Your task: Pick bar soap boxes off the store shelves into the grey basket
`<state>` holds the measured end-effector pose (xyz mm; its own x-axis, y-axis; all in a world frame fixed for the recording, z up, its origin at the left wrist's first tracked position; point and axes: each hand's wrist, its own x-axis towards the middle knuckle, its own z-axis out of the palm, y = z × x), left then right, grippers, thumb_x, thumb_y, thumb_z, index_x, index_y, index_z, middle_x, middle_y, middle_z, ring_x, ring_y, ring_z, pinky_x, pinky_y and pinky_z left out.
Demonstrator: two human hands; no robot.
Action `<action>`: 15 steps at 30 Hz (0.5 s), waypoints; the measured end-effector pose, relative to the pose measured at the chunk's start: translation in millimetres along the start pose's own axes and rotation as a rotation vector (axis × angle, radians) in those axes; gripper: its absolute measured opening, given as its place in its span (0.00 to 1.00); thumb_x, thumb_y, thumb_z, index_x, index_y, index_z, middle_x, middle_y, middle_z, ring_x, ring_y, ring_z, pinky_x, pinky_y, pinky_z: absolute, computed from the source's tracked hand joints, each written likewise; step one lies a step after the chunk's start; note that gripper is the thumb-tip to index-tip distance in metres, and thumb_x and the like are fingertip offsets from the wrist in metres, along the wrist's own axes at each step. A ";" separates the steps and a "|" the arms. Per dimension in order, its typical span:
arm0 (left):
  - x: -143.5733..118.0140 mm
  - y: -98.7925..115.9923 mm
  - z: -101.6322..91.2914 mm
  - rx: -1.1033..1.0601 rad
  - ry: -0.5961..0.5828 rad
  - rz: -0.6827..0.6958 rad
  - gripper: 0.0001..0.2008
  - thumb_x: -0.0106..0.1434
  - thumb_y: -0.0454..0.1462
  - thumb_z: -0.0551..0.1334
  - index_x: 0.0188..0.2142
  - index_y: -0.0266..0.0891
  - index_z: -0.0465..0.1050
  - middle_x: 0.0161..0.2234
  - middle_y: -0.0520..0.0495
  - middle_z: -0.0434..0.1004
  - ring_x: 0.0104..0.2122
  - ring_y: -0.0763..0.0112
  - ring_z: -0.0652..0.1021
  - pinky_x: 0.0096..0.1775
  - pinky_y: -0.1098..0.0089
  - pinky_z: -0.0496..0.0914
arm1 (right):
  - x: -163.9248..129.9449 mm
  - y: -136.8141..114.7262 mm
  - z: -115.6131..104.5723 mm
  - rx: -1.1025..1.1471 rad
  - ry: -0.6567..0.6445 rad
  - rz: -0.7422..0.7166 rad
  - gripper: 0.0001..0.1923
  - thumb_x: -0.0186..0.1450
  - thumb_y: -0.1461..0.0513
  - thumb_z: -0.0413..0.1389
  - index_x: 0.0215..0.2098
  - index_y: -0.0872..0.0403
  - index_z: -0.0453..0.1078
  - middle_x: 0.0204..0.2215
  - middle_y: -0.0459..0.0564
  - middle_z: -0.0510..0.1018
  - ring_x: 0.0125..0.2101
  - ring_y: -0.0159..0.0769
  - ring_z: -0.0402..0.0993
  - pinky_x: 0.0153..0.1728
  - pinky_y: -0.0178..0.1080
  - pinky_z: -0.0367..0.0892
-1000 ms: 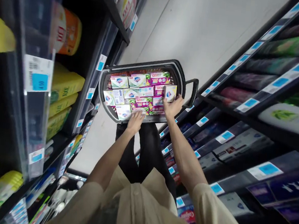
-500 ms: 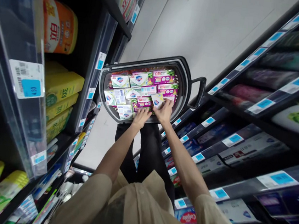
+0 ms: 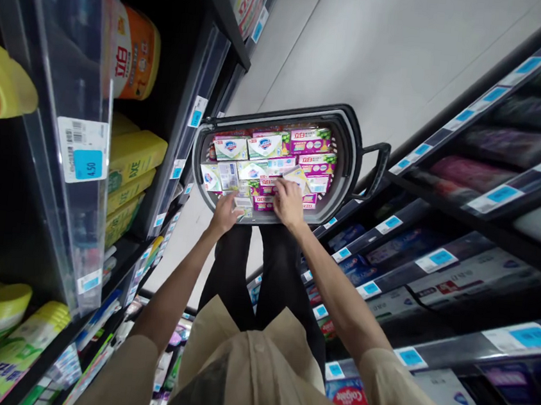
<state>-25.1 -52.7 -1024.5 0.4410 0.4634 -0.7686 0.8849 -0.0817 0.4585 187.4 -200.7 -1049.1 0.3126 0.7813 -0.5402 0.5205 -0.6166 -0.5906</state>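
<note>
While both hands dig in the grey plastic shopping basket (image 3: 353, 130), the left hand (image 3: 225, 214) pinches a small white soap box (image 3: 242, 204) and the right hand (image 3: 288, 202) lies flat on pink cartons (image 3: 271, 197); loosely stacked boxes beyond could slide or topple.

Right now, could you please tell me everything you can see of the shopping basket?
The shopping basket is dark grey plastic, oval, with a loop handle at its right end. It sits low in the aisle between shelves, packed with soap boxes, white-blue and pink-green. The left hand rests at its near rim; the right hand lies on the boxes.
</note>
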 end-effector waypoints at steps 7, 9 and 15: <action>3.6 -34.0 3.8 -0.530 0.253 -0.376 0.40 0.42 0.33 0.83 0.54 0.38 0.74 0.59 0.35 0.76 0.57 0.47 0.80 0.60 0.54 0.75 | -0.2 -47.6 58.5 0.299 -0.330 0.158 0.38 0.70 0.57 0.59 0.75 0.62 0.58 0.65 0.70 0.72 0.61 0.59 0.74 0.63 0.57 0.72; 1.1 -35.8 10.8 -0.635 0.219 -0.404 0.44 0.43 0.35 0.83 0.58 0.39 0.71 0.59 0.35 0.78 0.56 0.50 0.81 0.58 0.55 0.76 | 1.1 -58.2 69.1 0.302 -0.305 0.255 0.39 0.69 0.57 0.61 0.74 0.60 0.59 0.66 0.70 0.71 0.60 0.61 0.75 0.62 0.59 0.73; -2.1 -35.5 22.3 -0.728 0.076 -0.335 0.41 0.43 0.39 0.84 0.57 0.39 0.75 0.51 0.41 0.86 0.50 0.53 0.84 0.58 0.55 0.77 | -8.2 -55.9 77.7 0.422 -0.260 0.312 0.41 0.64 0.60 0.63 0.74 0.56 0.62 0.63 0.65 0.75 0.58 0.59 0.77 0.60 0.59 0.75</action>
<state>-54.2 -70.4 -1049.1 0.1345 0.4225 -0.8964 0.6374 0.6558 0.4047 94.0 -180.1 -1058.2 0.1677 0.5398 -0.8249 0.0573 -0.8407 -0.5384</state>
